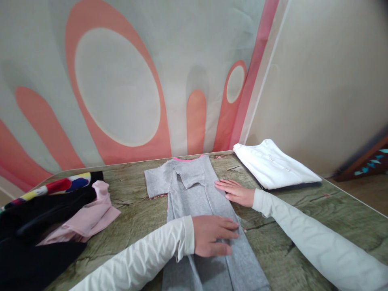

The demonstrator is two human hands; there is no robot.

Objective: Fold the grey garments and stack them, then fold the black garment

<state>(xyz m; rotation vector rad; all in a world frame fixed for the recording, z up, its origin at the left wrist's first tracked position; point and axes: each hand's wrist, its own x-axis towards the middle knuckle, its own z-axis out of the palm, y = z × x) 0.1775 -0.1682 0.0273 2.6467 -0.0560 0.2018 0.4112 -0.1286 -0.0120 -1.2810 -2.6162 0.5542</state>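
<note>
A grey short-sleeved garment with a pink neckline [197, 202] lies on the table, its right side folded inward over the middle and one sleeve spread to the left. Across its lower part stretches my left hand [214, 235], palm down with fingers apart, holding nothing. Higher up, at the garment's right edge, my right hand [235, 192] rests flat with its fingers extended over the cloth. The bottom of the garment runs out of view at the lower edge.
Folded white clothing [273, 165] is stacked at the table's back right, with a dark layer beneath. On the left lie black clothes [45, 214], a pink garment [93, 212] and a multicoloured cloth [57, 186]. A patterned wall [176, 60] stands behind the wood-look table [130, 194].
</note>
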